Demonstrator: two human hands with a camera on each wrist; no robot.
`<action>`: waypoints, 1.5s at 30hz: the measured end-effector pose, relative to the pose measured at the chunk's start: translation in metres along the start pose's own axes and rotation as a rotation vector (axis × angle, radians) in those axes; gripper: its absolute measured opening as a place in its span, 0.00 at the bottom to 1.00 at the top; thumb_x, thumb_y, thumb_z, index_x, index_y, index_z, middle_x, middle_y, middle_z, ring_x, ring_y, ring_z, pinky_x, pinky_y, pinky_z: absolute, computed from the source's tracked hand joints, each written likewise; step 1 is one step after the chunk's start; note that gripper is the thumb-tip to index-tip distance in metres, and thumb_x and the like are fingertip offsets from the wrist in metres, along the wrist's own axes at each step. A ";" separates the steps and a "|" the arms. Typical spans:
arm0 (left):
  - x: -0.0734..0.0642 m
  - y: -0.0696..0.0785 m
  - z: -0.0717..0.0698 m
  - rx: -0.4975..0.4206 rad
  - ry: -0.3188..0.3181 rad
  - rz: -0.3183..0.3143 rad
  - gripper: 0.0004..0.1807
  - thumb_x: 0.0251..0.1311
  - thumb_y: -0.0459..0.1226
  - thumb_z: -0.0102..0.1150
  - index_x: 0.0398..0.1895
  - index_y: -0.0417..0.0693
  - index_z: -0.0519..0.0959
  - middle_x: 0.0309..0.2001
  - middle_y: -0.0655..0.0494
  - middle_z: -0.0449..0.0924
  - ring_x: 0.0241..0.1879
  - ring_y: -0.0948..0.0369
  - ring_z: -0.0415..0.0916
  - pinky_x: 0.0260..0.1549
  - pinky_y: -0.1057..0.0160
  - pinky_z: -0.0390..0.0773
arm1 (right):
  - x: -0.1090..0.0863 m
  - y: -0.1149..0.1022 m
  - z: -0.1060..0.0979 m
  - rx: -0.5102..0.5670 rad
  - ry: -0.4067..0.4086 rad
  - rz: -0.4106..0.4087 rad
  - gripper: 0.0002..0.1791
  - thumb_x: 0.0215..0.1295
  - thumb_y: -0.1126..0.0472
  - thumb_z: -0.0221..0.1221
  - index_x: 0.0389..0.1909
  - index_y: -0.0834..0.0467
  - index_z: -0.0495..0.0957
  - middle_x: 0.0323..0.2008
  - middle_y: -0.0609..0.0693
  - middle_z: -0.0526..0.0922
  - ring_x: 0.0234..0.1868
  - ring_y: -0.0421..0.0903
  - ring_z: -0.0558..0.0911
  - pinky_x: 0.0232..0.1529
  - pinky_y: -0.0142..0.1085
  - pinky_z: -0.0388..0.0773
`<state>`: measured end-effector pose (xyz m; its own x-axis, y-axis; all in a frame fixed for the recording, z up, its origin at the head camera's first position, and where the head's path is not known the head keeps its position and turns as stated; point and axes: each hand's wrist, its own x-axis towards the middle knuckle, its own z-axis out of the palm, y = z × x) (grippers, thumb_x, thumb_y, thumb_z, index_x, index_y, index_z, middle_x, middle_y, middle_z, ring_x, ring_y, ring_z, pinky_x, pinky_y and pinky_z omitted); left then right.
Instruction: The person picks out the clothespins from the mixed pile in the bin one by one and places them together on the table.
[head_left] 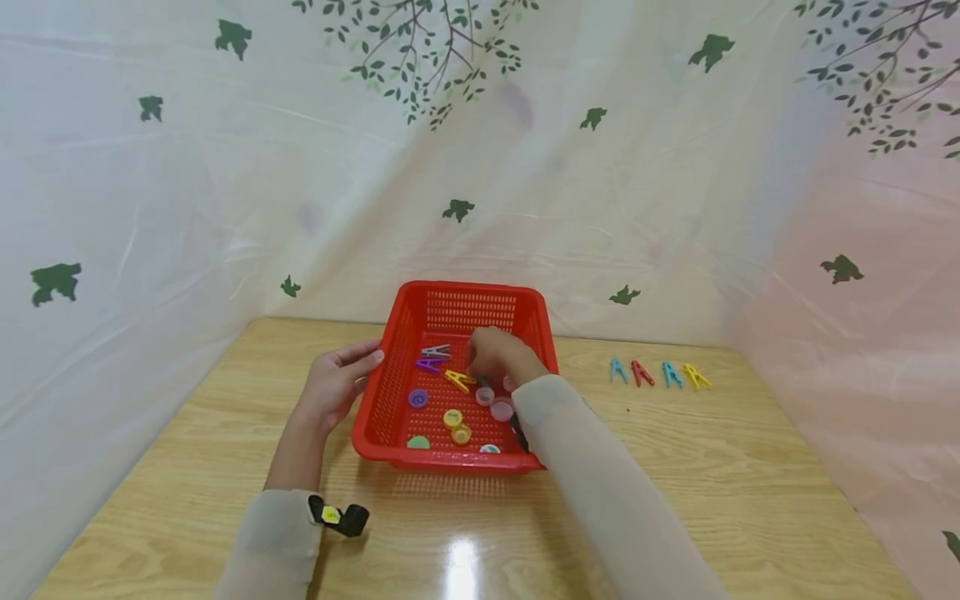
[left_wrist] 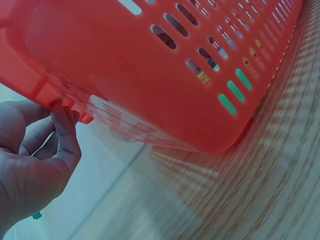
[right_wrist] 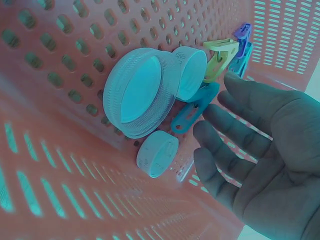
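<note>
My left hand [head_left: 337,385] grips the left rim of a red plastic basket [head_left: 369,417], thumb on top of the rim. In the left wrist view, its curled fingertips [left_wrist: 64,117] hold that rim. My right hand [head_left: 501,354] is down inside the basket. The right wrist view shows its fingers loosely bent beside a teal-looking clothespin [right_wrist: 187,117], nothing plainly held. Near it lie a yellow clothespin [head_left: 457,381], a purple clothespin [head_left: 430,365] and a grey clothespin [head_left: 436,352]. Pink bottle caps [head_left: 502,409] are by the right wrist, partly hidden by the sleeve.
Also in the basket are a purple cap [head_left: 417,398], yellow caps [head_left: 452,418], a green cap [head_left: 418,442] and a whitish cap [head_left: 490,448]. On the wooden table [head_left: 675,467], right of the basket, several clothespins form a row, including a red clothespin [head_left: 642,373]. A patterned sheet [head_left: 525,208] hangs behind.
</note>
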<state>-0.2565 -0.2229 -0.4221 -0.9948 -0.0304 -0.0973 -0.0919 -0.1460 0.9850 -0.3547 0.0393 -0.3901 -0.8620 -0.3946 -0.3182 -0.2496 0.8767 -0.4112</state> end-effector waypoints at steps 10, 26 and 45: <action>0.000 0.000 -0.001 -0.009 -0.004 0.002 0.31 0.66 0.42 0.68 0.70 0.42 0.74 0.63 0.47 0.79 0.53 0.58 0.81 0.51 0.62 0.83 | 0.002 0.000 0.002 0.055 -0.045 -0.020 0.13 0.61 0.60 0.73 0.46 0.46 0.87 0.42 0.44 0.84 0.45 0.48 0.82 0.52 0.44 0.84; 0.000 0.000 -0.001 -0.007 -0.002 -0.008 0.30 0.66 0.43 0.68 0.69 0.43 0.75 0.62 0.48 0.79 0.54 0.58 0.81 0.52 0.62 0.83 | 0.000 0.001 0.002 0.035 -0.047 0.122 0.16 0.55 0.63 0.76 0.43 0.47 0.85 0.42 0.47 0.83 0.45 0.51 0.82 0.53 0.51 0.83; 0.001 0.000 0.000 -0.008 -0.002 -0.017 0.29 0.67 0.42 0.67 0.69 0.44 0.75 0.64 0.47 0.77 0.56 0.57 0.80 0.52 0.61 0.83 | 0.001 0.003 0.003 -0.008 0.009 0.136 0.15 0.59 0.60 0.74 0.47 0.49 0.84 0.43 0.48 0.83 0.46 0.50 0.81 0.57 0.50 0.82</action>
<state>-0.2579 -0.2229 -0.4219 -0.9932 -0.0255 -0.1140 -0.1087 -0.1547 0.9820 -0.3552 0.0404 -0.3944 -0.8918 -0.2701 -0.3631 -0.1341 0.9240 -0.3581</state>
